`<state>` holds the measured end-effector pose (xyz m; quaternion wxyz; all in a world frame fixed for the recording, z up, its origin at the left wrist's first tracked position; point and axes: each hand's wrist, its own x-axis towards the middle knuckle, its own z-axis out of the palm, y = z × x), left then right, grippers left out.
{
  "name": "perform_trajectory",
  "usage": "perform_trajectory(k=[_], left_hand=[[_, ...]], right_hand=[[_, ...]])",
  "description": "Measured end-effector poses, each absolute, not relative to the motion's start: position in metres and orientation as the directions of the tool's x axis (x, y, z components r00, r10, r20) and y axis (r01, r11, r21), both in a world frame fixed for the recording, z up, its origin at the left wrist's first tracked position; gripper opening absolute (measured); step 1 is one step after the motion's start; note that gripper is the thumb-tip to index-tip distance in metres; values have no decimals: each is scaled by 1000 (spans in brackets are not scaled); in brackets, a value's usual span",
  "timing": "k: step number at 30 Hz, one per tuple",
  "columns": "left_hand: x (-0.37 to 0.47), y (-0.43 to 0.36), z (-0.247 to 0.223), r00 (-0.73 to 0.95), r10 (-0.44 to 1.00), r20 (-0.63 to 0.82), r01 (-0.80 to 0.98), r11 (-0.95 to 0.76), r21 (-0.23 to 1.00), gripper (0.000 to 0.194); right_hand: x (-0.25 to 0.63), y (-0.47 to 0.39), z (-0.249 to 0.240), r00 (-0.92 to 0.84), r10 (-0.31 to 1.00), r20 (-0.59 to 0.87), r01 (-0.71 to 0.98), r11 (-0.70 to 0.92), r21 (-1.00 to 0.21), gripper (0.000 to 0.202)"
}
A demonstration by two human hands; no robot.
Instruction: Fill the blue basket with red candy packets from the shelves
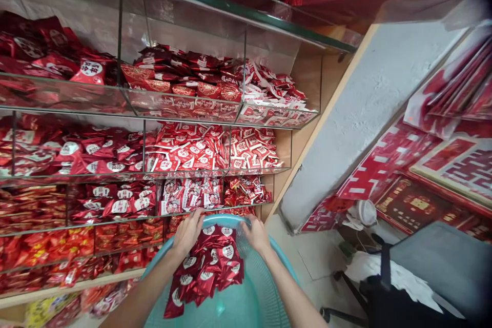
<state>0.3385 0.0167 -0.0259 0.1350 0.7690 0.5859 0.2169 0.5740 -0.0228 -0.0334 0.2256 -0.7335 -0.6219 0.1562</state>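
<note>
Wooden shelf unit takes up most of the view, divided by clear partitions and fronts into bins. Bins are filled with shelf packets in reds, some with white labels or gold print. To its right, a pale grey wall panel is seen, with red printed goods stacked beyond it. At lower right, a grey-backed chair is partly shown, over tiled floor.

Teal basket is positioned at bottom centre, far rim close up against the lower bins. That rim is gripped by both hands: left hand at the far-left part, fingers at the shelf front; right hand at the far-right part, fingers curled over the edge. A short stretch of rim is left exposed between them. No packet is held in either hand.

Dark red packets with white labels are heaped inside the basket, toward its far left side. Top of heap is located between the two hands, just inside the rim; the rest is spread nearer, beside the left forearm. Bare basket bottom is visible to the heap's right.
</note>
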Motion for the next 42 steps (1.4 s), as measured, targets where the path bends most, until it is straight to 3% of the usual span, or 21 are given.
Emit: perform_trajectory(k=[8,18,26,32,34,37,42], left_hand=[[342,19,-20,195,971,137,883,-235,407,32],[341,18,-24,185,963,198,863,-255,436,32],[342,20,-28,182,960,212,876,-256,409,33],[344,20,-27,177,962,208,878,-250,408,32],[344,20,-28,186,958,217,877,-262,404,34],[344,20,-29,187,959,215,882,-260,393,34],[343,19,-30,191,958,214,872,-266,411,34]], right_hand=[[581,-11,-43,273,937,217,743,-62,-667,26],[637,19,-12,626,751,208,643,-347,-683,36],[645,18,-10,638,743,202,632,-356,-688,33],[655,7,9,599,756,263,608,-216,-764,35],[650,-1,18,575,781,243,482,-84,-872,38],[635,-16,29,497,859,122,136,62,-989,39],[606,-38,28,256,961,-104,-233,-43,-972,32]])
